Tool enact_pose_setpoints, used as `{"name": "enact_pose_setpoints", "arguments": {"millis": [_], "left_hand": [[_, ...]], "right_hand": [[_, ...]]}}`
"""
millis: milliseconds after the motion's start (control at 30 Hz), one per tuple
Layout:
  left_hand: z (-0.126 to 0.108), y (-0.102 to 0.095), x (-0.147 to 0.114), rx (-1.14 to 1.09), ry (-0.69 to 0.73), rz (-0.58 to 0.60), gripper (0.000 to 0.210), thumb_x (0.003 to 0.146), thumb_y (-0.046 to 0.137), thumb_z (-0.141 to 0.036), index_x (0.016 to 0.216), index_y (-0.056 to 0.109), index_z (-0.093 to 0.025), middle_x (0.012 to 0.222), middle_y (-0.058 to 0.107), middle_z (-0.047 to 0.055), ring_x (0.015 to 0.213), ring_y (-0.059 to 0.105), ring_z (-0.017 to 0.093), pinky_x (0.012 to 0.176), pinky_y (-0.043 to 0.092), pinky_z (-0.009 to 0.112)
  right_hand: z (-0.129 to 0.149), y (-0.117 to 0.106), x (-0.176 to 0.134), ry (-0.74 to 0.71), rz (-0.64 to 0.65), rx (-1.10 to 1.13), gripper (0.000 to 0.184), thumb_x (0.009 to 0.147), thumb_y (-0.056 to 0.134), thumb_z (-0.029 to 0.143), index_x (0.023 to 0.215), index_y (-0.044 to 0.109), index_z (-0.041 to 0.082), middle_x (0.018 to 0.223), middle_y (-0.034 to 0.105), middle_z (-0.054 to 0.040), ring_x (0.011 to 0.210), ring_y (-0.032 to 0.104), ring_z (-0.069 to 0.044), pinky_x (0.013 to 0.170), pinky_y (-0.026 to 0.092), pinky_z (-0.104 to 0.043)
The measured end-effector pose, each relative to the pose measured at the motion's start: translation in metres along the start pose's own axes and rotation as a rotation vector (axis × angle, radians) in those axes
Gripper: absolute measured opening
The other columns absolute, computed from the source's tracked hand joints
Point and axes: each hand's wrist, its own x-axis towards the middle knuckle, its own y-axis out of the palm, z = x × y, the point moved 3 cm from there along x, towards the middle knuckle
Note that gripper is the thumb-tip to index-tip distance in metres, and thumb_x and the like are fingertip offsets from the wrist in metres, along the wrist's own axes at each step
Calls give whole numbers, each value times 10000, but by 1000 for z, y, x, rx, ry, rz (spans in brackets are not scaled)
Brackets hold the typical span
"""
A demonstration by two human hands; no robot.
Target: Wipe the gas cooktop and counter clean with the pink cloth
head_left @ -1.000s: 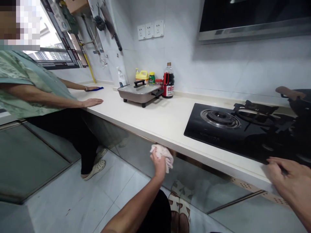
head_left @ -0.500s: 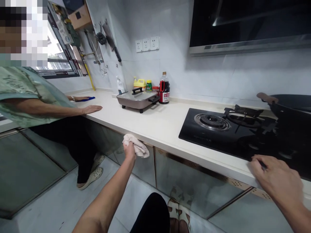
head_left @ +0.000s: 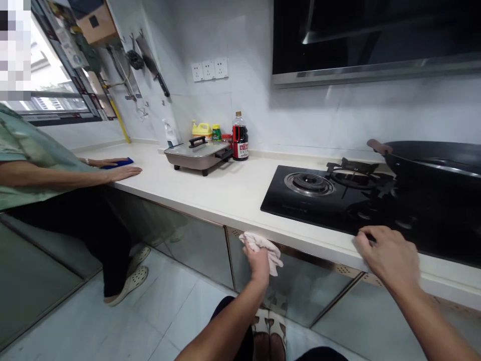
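Note:
My left hand (head_left: 257, 258) is closed on a crumpled pale pink cloth (head_left: 266, 246). The cloth lies against the front of the lower cabinet (head_left: 293, 278), just beneath the edge of the white countertop (head_left: 210, 193). My right hand (head_left: 393, 255) rests on the countertop's front edge beside the black gas stove (head_left: 311, 200). Its fingers are curled in, partly hidden behind the knuckles, and no object shows in it.
At left a person in a green top (head_left: 33, 155) leans on the counter, one hand by a blue cloth (head_left: 118, 163). An electric pan with a lid (head_left: 199, 155), a dark sauce bottle (head_left: 240, 138) and a large wok (head_left: 432, 160) stand along the back. A cleaver (head_left: 154, 65) hangs on the wall.
My left hand has moved right with the cloth along the cabinet front, past a door seam. My right hand stays at the counter edge. The view has shifted right.

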Motion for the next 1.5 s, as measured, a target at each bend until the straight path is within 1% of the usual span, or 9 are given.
{"name": "enact_pose_setpoints", "arguments": {"millis": [300, 433, 567, 667, 900, 1000, 1233, 1333, 1500], "left_hand": [[16, 95, -147, 17, 66, 562, 722, 636, 637, -29, 1334, 604, -208, 1301, 507, 110, 1279, 578, 222, 1134, 444, 290], [5, 123, -178, 27, 55, 842, 628, 606, 672, -34, 1204, 701, -224, 1294, 542, 99, 1244, 584, 239, 1116, 447, 305], [-4, 116, -174, -12, -181, 940, 647, 597, 751, -113, 1232, 671, -209, 1244, 629, 90, 1145, 629, 260, 1055, 491, 355], [-8, 101, -176, -179, -335, 1090, 701, 627, 759, -178, 1312, 615, -216, 1198, 695, 74, 1135, 650, 264, 1022, 507, 363], [-10, 87, -203, -211, -523, 1455, 833, 655, 699, -264, 1462, 502, -202, 1089, 700, 58, 1022, 688, 224, 970, 509, 333], [-27, 75, -180, 38, -247, 1530, 806, 701, 710, -307, 1474, 501, -210, 1198, 640, 80, 1128, 642, 240, 1061, 470, 395], [-165, 49, -80, 302, 986, 1009, 300, 970, 513, -322, 1198, 682, -226, 1188, 605, 98, 1162, 575, 238, 1062, 469, 425], [-198, 72, -50, 549, 1184, 842, 304, 977, 518, -363, 1160, 707, -211, 1182, 616, 105, 1160, 548, 261, 1044, 455, 451], [-185, 103, -30, 927, 1279, 813, 425, 973, 520, -451, 1286, 673, -208, 1316, 581, 151, 1256, 498, 323, 1045, 413, 523]], "right_hand": [[8, 1, 1, -5, -110, 31, 298, 931, 474, 336, 941, 741, 206, 1074, 737, -76, 965, 589, -266, 781, 351, -392], [7, -7, -3, -37, -119, 226, 261, 913, 509, 320, 942, 744, 210, 1105, 736, -71, 1019, 603, -261, 879, 404, -409], [-16, -18, -57, -3, -222, 570, 291, 950, 507, 409, 1005, 728, 229, 1199, 684, -92, 1163, 595, -256, 1048, 425, -448], [-33, -2, -131, 320, -299, 667, 424, 906, 562, 558, 1124, 702, 222, 1326, 599, -133, 1294, 526, -314, 1111, 393, -522], [4, 67, -227, 816, 38, 1028, 825, 743, 750, 575, 1424, 508, 176, 1223, 694, -116, 1129, 659, -306, 967, 537, -434], [5, 65, -221, 735, -66, 958, 671, 782, 736, 516, 1356, 586, 201, 1176, 707, -85, 1095, 667, -286, 959, 547, -410], [33, 57, -187, -35, -377, 306, 560, 900, 532, 149, 1422, 603, 340, 1354, 580, -109, 1202, 533, -313, 1002, 471, -523], [79, 75, -153, -296, -271, 166, 578, 939, 546, 140, 1451, 563, 408, 1426, 582, -63, 1248, 490, -327, 1037, 413, -550], [122, 96, -104, -527, -155, -6, 403, 997, 575, 231, 1372, 603, 377, 1408, 620, -31, 1121, 531, -284, 910, 441, -478]]}}
